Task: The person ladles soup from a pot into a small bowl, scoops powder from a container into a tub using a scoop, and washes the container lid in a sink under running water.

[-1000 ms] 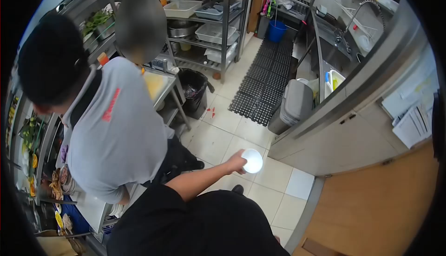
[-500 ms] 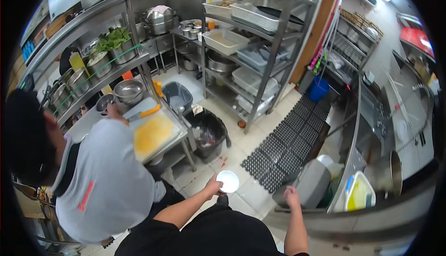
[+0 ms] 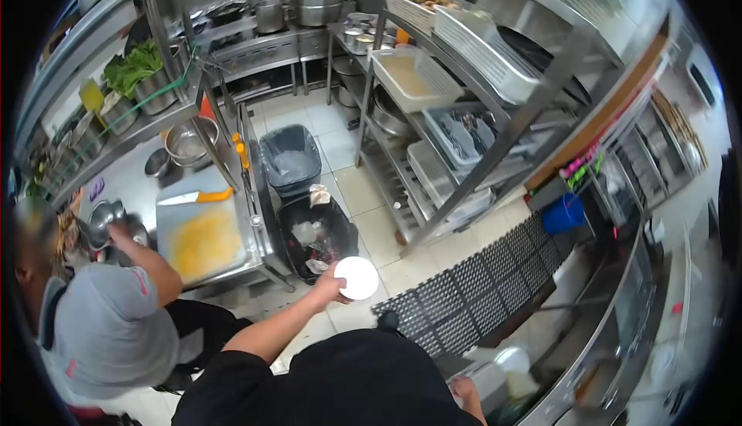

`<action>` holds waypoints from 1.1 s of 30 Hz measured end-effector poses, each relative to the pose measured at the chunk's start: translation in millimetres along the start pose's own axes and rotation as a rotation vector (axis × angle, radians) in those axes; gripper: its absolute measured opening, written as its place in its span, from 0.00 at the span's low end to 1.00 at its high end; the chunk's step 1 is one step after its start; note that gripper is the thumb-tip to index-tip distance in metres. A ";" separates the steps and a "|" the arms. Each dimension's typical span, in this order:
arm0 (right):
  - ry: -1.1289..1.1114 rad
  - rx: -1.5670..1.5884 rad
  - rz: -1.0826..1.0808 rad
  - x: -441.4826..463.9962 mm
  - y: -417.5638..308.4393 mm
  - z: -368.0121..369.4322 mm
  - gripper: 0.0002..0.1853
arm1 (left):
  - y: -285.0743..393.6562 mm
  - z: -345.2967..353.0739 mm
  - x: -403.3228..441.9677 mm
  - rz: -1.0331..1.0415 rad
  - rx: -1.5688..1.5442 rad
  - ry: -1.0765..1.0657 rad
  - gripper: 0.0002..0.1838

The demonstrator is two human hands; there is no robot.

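Note:
My left hand [image 3: 331,285] is closed on the rim of a small white bowl [image 3: 357,278], thumb at its near side. The bowl is held out in front of my body, above the floor near the black-lined bin. Its inside looks plain white. Low at my right side, my right hand [image 3: 466,390] is partly cut off by my black shirt. Its fingers look curled in, with nothing visible in them. It is nearest to a grey container [image 3: 483,376] beside the counter.
At left, a co-worker in a grey shirt [image 3: 112,325] handles a metal bowl [image 3: 107,221]. An orange-handled knife [image 3: 205,197] lies on a stained cutting board [image 3: 205,233]. A black-lined bin [image 3: 313,229], a metal rack [image 3: 440,221] and a black mat [image 3: 464,291] are ahead.
My view has turned and moved forward, toward the bins. The white bowl stays in my left hand. My right hand has dropped lower. The co-worker's hand has moved left to another metal bowl.

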State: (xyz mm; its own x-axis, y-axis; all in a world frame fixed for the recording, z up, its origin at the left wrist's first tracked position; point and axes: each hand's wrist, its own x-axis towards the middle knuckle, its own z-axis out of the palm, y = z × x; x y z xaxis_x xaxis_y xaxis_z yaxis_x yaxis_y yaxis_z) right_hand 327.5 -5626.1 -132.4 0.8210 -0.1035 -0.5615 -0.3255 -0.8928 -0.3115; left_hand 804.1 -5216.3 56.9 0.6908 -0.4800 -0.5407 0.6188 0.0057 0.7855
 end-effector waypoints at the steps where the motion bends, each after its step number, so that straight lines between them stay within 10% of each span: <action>1: 0.042 -0.206 -0.124 41.6 25.0 -32.6 0.10 | 8.5 2.9 5.2 -0.003 -0.032 0.028 0.34; 5: 0.084 -0.018 -0.232 241.2 27.9 -174.7 0.14 | 40.0 25.7 0.5 0.027 -0.145 0.233 0.37; 8: -0.067 0.197 -0.032 331.7 -122.7 -333.0 0.25 | 52.7 32.4 2.1 0.109 -0.201 0.317 0.37; 11: 0.047 0.164 -0.362 435.4 -235.9 -410.8 0.22 | 62.9 31.7 12.1 0.114 -0.302 0.350 0.38; 18: -0.082 0.266 -0.498 603.8 -427.9 -509.2 0.22 | 90.4 17.5 63.3 0.251 -0.480 0.520 0.39; 26: -0.238 -0.216 -0.747 797.9 -406.8 -494.9 0.14 | 159.6 -5.1 112.6 0.394 -0.619 0.820 0.35; 33: -0.485 0.039 -0.002 925.7 -411.7 -494.5 0.18 | 211.6 -37.8 159.2 0.436 -0.693 1.062 0.33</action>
State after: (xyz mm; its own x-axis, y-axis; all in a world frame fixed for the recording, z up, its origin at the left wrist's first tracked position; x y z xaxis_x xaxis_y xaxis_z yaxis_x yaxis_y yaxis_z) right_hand 1453.4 -5571.2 -144.8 0.5112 0.1228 -0.8507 -0.3491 -0.8748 -0.3360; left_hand 1059.2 -5258.4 125.6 0.6374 0.5819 -0.5051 0.1171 0.5748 0.8099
